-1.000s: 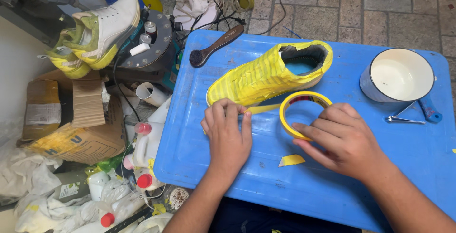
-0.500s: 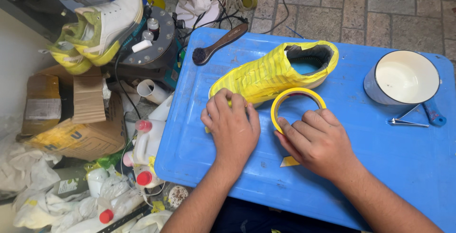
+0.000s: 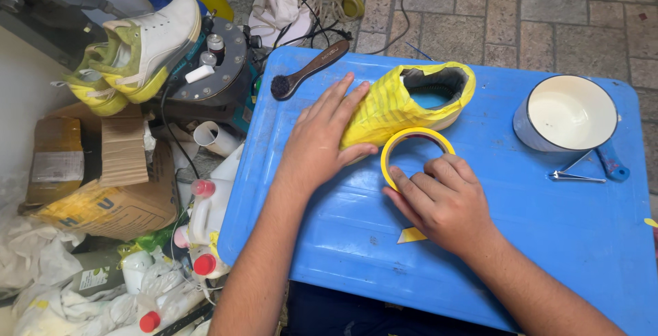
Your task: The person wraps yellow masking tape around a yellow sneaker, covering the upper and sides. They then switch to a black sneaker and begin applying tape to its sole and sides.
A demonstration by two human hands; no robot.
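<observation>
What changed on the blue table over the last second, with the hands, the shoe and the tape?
The left hand slid forward from the table edge and now lies flat on the toe of the yellow-taped shoe. The right hand drew back slightly, fingers on the tape roll beside the shoe. Nothing was let go. The shoe, mug, brush and tape scrap stayed put on the table.

A shoe (image 3: pixel 404 106) is set on the table (image 3: pixel 548 240), with the left hand (image 3: pixel 322 137) laid flat on its front. Just in front of the shoe a tape roll (image 3: pixel 417 145) is found, touched by the right hand (image 3: pixel 445 202). A mug (image 3: pixel 565 113) is placed to the right, tweezers (image 3: pixel 576 173) before it. A brush (image 3: pixel 308 68) is overhung at the table's far-left edge.
</observation>
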